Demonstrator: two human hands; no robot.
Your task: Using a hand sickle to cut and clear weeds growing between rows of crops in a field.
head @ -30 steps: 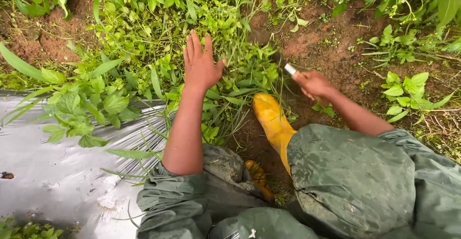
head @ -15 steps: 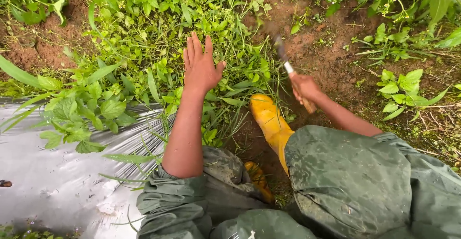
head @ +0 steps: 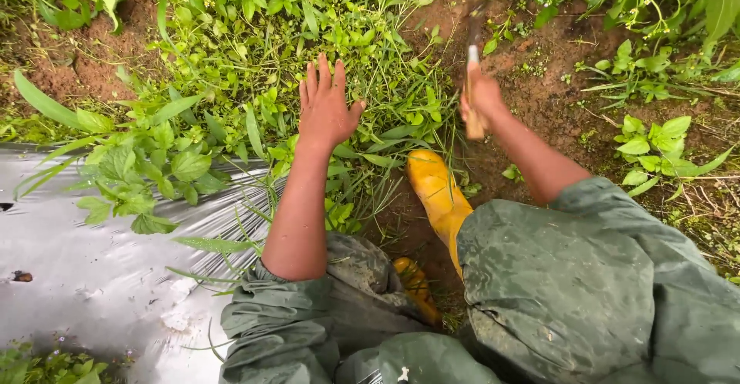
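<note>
Head view, looking down: the short hand tool with a pale wooden handle and a blurred dark metal head (head: 472, 83) stands nearly upright over bare reddish-brown soil (head: 555, 83), its handle clamped in the fist of the right hand (head: 482, 102), with the butt of the handle poking out below the fist. The head of the tool is smeared by blur near the top edge, so its exact shape cannot be told. The left hand (head: 325, 110) lies well apart from the right, flat and palm down, fingers (head: 322, 75) spread wide, pressing on a dense patch of low green weeds and grass blades (head: 370, 52) and gripping nothing. Between the two hands, and nearer the person, a yellow rubber boot (head: 435, 191) points up toward the weeds, its toe just beside the grass. A second boot, muddier and orange-yellow (head: 416, 284), shows only in part between the knees. Both legs and the sleeves are covered in wet, soil-flecked dark green rain clothing (head: 570, 276), the sleeves pushed up so the forearms are bare. To the left of the left arm, a sheet of shiny silver-grey plastic mulch film (head: 85, 276) covers the ground, with broad-leaved green plants (head: 146, 168) overhanging its upper edge. More leafy plants (head: 655, 137) grow at the right, beyond the bare soil.
</note>
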